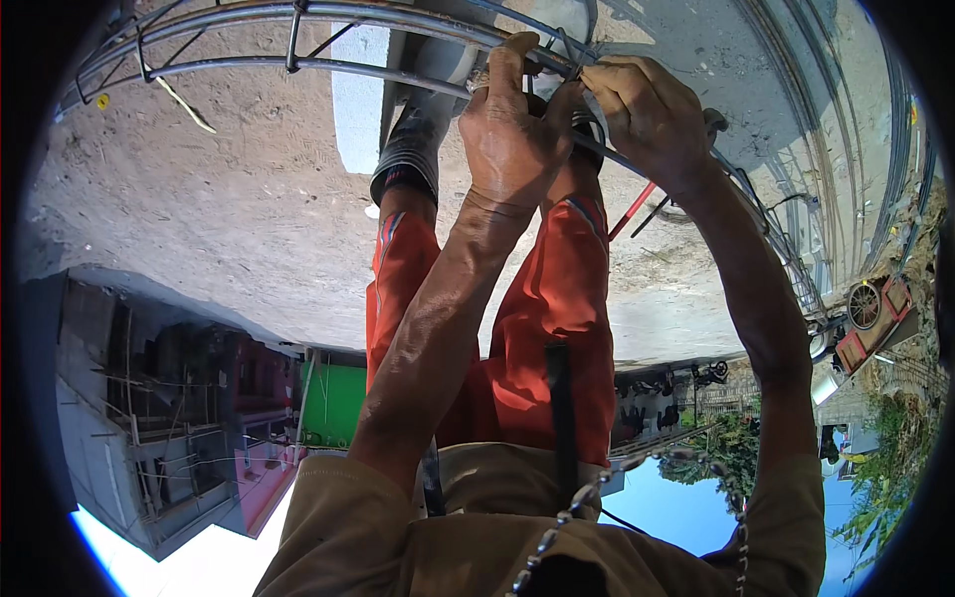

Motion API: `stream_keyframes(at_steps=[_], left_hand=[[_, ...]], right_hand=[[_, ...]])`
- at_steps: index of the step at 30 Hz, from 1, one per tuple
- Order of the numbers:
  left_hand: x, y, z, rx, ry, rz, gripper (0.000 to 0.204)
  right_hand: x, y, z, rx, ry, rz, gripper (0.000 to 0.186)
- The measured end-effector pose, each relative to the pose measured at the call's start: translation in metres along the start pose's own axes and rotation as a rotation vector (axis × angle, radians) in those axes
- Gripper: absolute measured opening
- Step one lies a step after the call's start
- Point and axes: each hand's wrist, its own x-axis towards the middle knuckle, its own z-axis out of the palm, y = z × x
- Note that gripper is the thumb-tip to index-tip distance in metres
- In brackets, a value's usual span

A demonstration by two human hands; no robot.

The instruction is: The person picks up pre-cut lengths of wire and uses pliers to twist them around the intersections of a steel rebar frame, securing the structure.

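A long cage of steel reinforcing bars point(398, 75), with bent stirrups along it, crosses the top of the view. My left hand point(512, 139) is closed on its bars, forefinger over the upper bar and thumb toward the right hand. Beside it, my right hand point(647, 109) pinches at a spot where a stirrup meets the bars. Whatever lies between those fingertips is too small to make out. Behind the right wrist a red rod point(632, 209) and a dark one show in part. Whether they belong to one tool I cannot tell.
My legs in red trousers and dark boots point(413, 144) stand by the cage. A pale block point(360, 95) lies near the left boot. Long loose bars point(816, 109) run along the ground at right. A red wheeled cart point(875, 318) stands farther off, opposite a building point(159, 418).
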Motion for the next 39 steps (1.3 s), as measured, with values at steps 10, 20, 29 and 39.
stream_keyframes(at_steps=[10, 20, 29, 39], left_hand=[[0.005, -0.019, 0.001, 0.124, -0.210, 0.206, 0.028], [0.021, -0.008, -0.007, 0.096, -0.368, 0.105, 0.022], [0.023, -0.026, -0.004, -0.133, -0.353, -0.035, 0.019], [0.027, -0.017, -0.009, -0.017, -0.425, 0.038, 0.010]], right_hand=[[0.027, 0.016, -0.021, 0.101, -0.156, -0.099, 0.014], [0.078, 0.015, -0.033, 0.404, -0.659, 0.673, 0.013], [0.077, 0.003, -0.033, 0.403, -0.744, 0.714, 0.013], [0.048, 0.024, -0.021, 0.213, -0.166, 0.013, 0.017]])
